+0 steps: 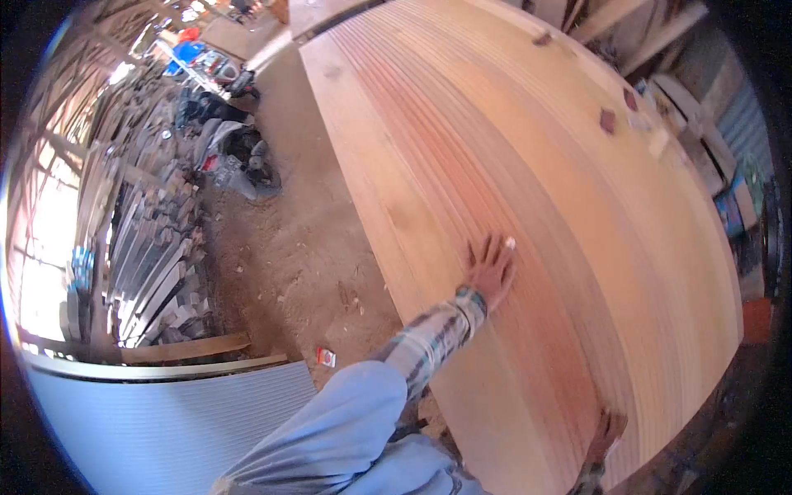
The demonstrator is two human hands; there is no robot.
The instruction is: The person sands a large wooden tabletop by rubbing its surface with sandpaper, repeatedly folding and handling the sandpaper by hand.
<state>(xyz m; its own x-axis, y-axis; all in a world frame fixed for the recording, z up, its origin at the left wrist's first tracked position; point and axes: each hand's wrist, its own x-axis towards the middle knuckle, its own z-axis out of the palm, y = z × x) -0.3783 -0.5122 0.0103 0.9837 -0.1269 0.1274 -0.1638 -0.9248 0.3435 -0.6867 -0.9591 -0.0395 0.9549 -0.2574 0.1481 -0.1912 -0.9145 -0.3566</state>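
A large wooden panel [544,181] with pale and reddish stripes fills the middle and right of the view. My left hand [492,271] lies on it with the fingers spread, near a reddish stripe. A small whitish spot shows by its fingertips. Lower right, my right hand [609,429] is at the panel's surface near the bottom; it is dark and small, and whether its fingers hold anything is unclear. A plaid sleeve [437,334] covers my left forearm.
Stacked wood strips [157,264] stand at the left. A corrugated sheet [165,421] lies lower left. A red and white packet [327,357] is on the dusty floor [305,239]. Dark reddish pieces [608,121] rest on the panel's far side. Bags [239,157] lie upper left.
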